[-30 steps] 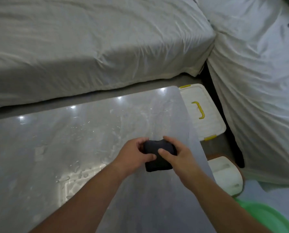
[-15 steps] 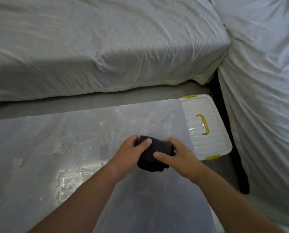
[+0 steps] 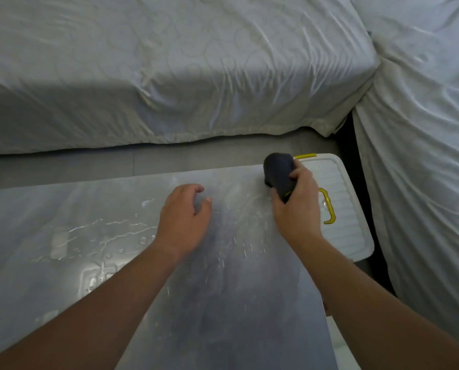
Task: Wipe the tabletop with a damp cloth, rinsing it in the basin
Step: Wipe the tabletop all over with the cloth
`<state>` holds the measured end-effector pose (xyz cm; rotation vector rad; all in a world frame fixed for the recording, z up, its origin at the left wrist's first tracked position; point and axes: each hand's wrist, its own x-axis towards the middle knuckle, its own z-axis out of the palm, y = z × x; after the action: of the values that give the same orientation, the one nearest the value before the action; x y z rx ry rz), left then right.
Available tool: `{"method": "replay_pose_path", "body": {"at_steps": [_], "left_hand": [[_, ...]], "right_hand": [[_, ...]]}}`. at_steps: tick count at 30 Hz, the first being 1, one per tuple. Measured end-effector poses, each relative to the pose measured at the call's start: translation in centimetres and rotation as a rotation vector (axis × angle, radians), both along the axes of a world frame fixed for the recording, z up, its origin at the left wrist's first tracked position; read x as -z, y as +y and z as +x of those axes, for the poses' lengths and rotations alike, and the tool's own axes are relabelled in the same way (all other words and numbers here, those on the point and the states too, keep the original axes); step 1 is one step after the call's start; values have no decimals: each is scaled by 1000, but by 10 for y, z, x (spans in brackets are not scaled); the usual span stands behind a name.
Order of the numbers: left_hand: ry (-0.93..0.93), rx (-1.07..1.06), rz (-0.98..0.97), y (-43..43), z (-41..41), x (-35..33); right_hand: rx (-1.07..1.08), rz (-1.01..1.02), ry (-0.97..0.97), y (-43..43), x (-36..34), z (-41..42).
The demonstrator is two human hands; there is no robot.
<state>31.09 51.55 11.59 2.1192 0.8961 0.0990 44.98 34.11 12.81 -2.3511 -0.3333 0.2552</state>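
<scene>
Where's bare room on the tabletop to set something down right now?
On the tabletop, everything left of the left hand is bare but wet. The near strip between the forearms is free too. Crowded: the far right corner, where the right hand grips the cloth beside the box lid.

One wide-angle view looks forward and steeply down from the person's head onto the table (image 3: 62, 222), close enough that both forearms run in from the bottom edge. The left hand (image 3: 183, 217) sits near the middle of the frame. The right hand (image 3: 297, 209), gripping the cloth (image 3: 279, 169), is just right of it. The table's far edge crosses mid-frame, with a strip of floor (image 3: 89, 164) and the draped bed (image 3: 169, 76) beyond it.
</scene>
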Motion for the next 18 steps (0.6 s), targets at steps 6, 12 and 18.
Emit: {"method": "replay_pose_path", "body": {"at_steps": [6,12,18], "left_hand": [[186,152,216,22,-15,18],[272,271,418,37,-34,30],[254,296,476,40,-40,41]], "right_hand": [[-175,-291,-89,15,26,-20],[-238,-374,-145,41,30,-19],[-518,-478,-346,45,51,-33]]}}
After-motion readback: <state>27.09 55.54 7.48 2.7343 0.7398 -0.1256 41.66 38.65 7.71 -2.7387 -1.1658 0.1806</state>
